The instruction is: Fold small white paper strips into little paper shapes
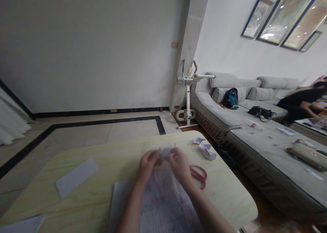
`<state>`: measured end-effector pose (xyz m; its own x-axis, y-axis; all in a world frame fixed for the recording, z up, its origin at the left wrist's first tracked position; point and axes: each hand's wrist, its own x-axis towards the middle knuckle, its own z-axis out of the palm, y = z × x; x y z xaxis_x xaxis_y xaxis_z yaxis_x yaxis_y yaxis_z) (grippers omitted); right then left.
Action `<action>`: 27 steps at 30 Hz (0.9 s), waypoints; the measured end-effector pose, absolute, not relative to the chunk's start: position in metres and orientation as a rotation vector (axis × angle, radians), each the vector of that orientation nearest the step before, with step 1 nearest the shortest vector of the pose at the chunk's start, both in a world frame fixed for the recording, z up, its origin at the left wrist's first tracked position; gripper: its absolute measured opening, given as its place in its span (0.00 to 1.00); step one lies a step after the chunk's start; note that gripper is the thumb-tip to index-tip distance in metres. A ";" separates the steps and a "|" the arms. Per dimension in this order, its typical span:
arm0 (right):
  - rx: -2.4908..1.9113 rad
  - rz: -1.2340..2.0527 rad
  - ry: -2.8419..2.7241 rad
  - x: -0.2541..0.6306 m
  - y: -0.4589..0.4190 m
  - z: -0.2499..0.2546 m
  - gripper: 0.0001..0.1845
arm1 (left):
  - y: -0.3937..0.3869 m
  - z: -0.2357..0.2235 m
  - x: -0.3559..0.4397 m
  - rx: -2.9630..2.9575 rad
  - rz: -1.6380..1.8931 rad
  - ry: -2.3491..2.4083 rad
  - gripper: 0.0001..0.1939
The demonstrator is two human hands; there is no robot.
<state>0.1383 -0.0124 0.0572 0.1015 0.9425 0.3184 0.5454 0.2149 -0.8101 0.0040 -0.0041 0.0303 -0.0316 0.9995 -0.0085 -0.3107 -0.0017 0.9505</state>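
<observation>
Head view: what is recorded at the fingers?

"A small paper piece (165, 153) is gripped between the fingertips of the left hand (147, 162) and the right hand (177, 161). Both sets of fingers are closed on it, 1 set at each side. Its folds are blurred; the exact shape cannot be told."

"Is it rested on anything?"

"It is held over the table (230, 195); whether the surface is touched cannot be told."

"What is noted nearer than the fingers?"

"A sheet with ruled lines (167, 202) is placed below them, between the forearms. A plain white sheet (118, 200) is exposed at its left."

"And to the right of the fingers?"

"Red-handled scissors (205, 176) are laid just beside the right hand, partly hidden by it. Farther right and beyond, 3 folded papers (209, 154) are grouped near the table edge."

"To the left?"

"A white paper strip (76, 177) is laid flat, well apart from the left fingers. Another white paper (24, 225) is seen farther left and nearer, cut off by the frame."
</observation>
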 end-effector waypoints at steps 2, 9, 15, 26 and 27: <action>-1.461 0.518 -1.585 0.140 -0.012 0.057 0.06 | -0.005 0.030 0.004 0.928 1.350 0.976 0.17; -1.520 0.446 -1.594 0.143 -0.010 0.056 0.05 | -0.007 0.032 0.004 0.980 1.293 0.984 0.18; -1.449 0.585 -1.540 0.144 -0.007 0.051 0.07 | -0.005 0.029 0.003 1.018 1.310 1.027 0.16; -1.342 0.733 -1.481 0.143 -0.007 0.051 0.07 | -0.005 0.029 0.003 0.970 1.340 1.026 0.15; -1.341 0.732 -1.482 0.143 -0.007 0.051 0.08 | -0.005 0.030 0.003 0.969 1.337 1.029 0.15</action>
